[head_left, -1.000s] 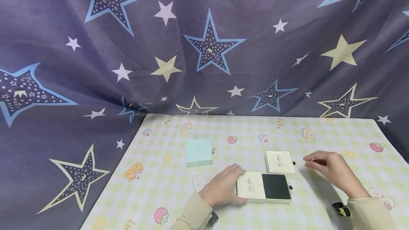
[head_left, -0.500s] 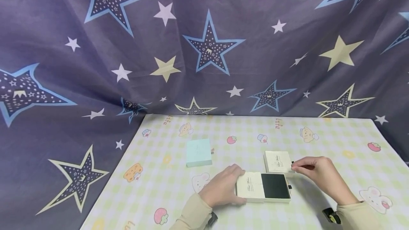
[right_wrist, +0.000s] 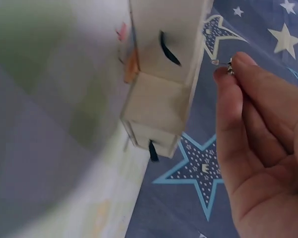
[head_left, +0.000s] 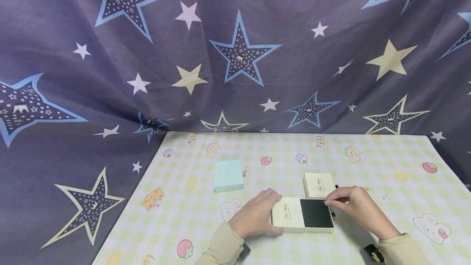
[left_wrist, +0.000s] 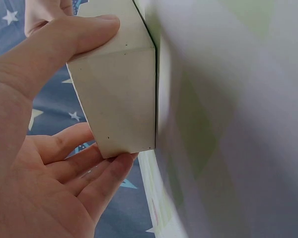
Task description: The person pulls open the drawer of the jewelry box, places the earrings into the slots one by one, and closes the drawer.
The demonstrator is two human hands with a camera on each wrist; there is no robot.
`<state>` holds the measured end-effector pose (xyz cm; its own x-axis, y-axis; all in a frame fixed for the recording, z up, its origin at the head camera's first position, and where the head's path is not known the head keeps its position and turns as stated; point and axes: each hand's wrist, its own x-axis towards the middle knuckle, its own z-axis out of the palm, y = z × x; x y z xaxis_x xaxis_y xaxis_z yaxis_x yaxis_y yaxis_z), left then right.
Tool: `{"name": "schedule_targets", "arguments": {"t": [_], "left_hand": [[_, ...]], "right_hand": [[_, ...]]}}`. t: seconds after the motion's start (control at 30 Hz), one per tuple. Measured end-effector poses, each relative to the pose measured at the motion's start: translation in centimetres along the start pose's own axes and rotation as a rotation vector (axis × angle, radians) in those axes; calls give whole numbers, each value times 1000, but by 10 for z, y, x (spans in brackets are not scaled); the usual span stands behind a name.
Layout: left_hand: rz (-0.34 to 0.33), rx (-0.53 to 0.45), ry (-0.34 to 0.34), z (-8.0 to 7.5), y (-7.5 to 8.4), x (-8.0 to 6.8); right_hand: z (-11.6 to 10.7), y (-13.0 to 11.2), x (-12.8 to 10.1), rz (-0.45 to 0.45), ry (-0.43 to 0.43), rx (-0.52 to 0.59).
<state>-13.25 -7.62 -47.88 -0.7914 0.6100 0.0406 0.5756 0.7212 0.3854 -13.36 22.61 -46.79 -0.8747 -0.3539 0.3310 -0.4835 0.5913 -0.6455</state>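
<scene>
My left hand (head_left: pixel 254 214) grips a cream drawer-style gift box (head_left: pixel 288 216) by its left end, thumb on the near side and fingers on the far side. The box's drawer is pulled out to the right and shows a black pad (head_left: pixel 316 213) inside. Between thumb and fingertip, my right hand (head_left: pixel 349 200) pinches a tiny shiny piece of jewellery (right_wrist: pixel 230 68), close over the pad's far right corner. Its exact kind is too small to tell. A dark pull tab (right_wrist: pixel 170 49) hangs from the drawer front.
Just behind stands a second cream box (head_left: pixel 318 185), its drawer closed and a dark tab on its right. Farther left lies a mint-green box (head_left: pixel 229 175) with a small ribbon tab. A checked cloth (head_left: pixel 287 150) covers the table, and a star-patterned curtain (head_left: pixel 257 109) hangs behind it.
My right hand has moved left and toward me, from the right of the rear box to the open drawer's corner. My left hand has stayed on the near box.
</scene>
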Motion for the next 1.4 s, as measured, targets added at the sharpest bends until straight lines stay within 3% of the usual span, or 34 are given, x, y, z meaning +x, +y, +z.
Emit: {"name": "schedule_targets", "arguments": {"t": [0.27, 0.7, 0.87, 1.07, 1.4], "left_hand": [[6, 0, 3, 0, 0, 0], [16, 0, 10, 1, 0, 0], [19, -6, 10, 1, 0, 1], [18, -10, 7, 1, 0, 1], [16, -7, 5, 0, 0, 1]], "right_hand": [[11, 2, -1, -44, -32, -13], [13, -2, -2, 17, -18, -38], [11, -3, -3, 13, -67, -55], [13, -2, -2, 78, -105, -73], [21, -7, 0, 107, -65, -28]]}}
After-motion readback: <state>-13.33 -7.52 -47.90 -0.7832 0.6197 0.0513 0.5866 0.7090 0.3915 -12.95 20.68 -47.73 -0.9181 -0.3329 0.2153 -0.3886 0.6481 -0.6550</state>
